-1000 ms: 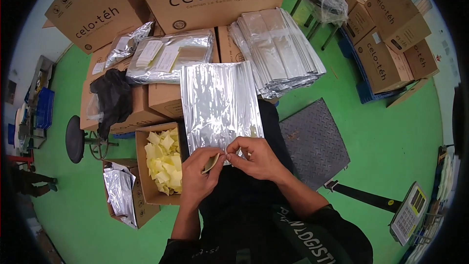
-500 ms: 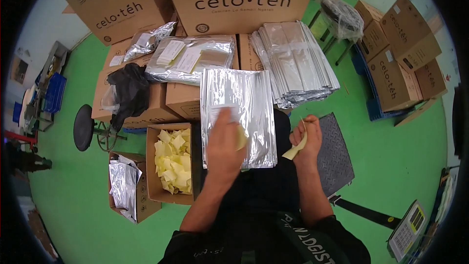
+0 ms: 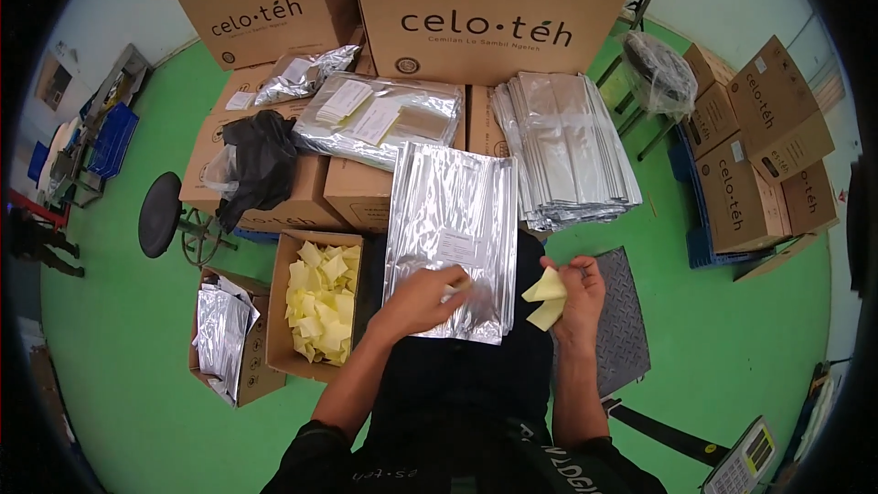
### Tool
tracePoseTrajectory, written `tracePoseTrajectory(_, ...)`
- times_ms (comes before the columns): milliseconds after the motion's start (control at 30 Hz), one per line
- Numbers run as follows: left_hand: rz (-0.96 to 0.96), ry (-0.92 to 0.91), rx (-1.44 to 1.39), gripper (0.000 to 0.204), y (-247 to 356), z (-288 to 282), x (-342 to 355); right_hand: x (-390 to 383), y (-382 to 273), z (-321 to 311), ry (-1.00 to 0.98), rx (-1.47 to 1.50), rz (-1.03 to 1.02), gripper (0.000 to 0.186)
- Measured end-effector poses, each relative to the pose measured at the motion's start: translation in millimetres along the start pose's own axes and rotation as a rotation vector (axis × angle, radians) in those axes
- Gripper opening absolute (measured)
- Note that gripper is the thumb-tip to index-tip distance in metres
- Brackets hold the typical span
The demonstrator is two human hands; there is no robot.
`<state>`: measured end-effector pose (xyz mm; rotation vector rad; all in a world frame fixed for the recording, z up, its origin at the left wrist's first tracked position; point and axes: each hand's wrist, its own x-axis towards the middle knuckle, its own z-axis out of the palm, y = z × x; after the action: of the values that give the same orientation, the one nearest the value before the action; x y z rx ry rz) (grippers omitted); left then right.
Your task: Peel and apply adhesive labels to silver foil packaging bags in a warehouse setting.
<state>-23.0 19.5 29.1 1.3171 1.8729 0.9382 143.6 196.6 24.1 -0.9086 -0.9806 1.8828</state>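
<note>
One white label (image 3: 460,247) lies beyond left fingers (image 3: 439,281).

Yellow paper (image 3: 546,287) in right hand (image 3: 580,300)

narrow gap between hands (image 3: 425,300), cartons (image 3: 494,9) ahead

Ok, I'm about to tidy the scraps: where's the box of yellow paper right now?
In the head view, the box of yellow paper stands left of centre, between the left hand and the box of silver bags.
</note>
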Motion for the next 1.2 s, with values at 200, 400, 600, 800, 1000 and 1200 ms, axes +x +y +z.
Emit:
tracePoseTrajectory(200,-0.382,0.686,0.55,0.04,-4,-17,-11,-2,8,8,-0.223,-0.501,-0.094,0.013)
tracePoseTrajectory(400,-0.431,0.712,0.469,0.043,-34,-6,-22,-7,20,18,-0.304,-1.208,-0.41,0.042)
tracePoseTrajectory(600,-0.161,0.842,-0.248,0.019,-63,-22,-62,-2,22,10,-0.266,-1.098,-0.198,0.028)
tracePoseTrajectory(800,-0.377,1.456,-0.727,0.015,-135,-80,-205,6,31,-3,-0.289,-1.035,-0.22,0.035)
tracePoseTrajectory(1000,-0.252,1.813,-1.099,0.032,-281,-83,-390,-4,27,19,-0.324,-1.281,-0.246,0.051)
tracePoseTrajectory(1200,-0.434,2.132,-0.575,0.022,-316,-68,-398,-1,26,11,-0.254,-1.312,-0.31,0.044)
